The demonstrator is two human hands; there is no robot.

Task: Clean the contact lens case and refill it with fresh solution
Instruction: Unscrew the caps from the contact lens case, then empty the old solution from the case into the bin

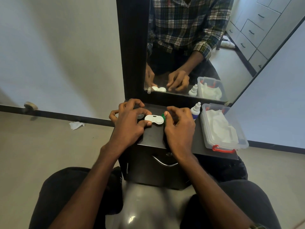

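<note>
A white contact lens case [154,119] with two round wells lies flat on the black cabinet top [153,135]. My left hand [130,123] pinches its left end between thumb and fingers. A small clear cap [140,116] sits just beside those fingers. My right hand [179,128] is at the case's right end, its fingertips on a green cap [163,115]. The solution bottle [195,110], white with a blue lower part, stands upright just right of my right hand.
A clear plastic box [221,128] with red latches holds white tissues at the right of the cabinet top. A mirror [189,47] stands behind the cabinet. A crumpled tissue [76,125] lies on the floor at left. The drawer handle [162,161] faces me.
</note>
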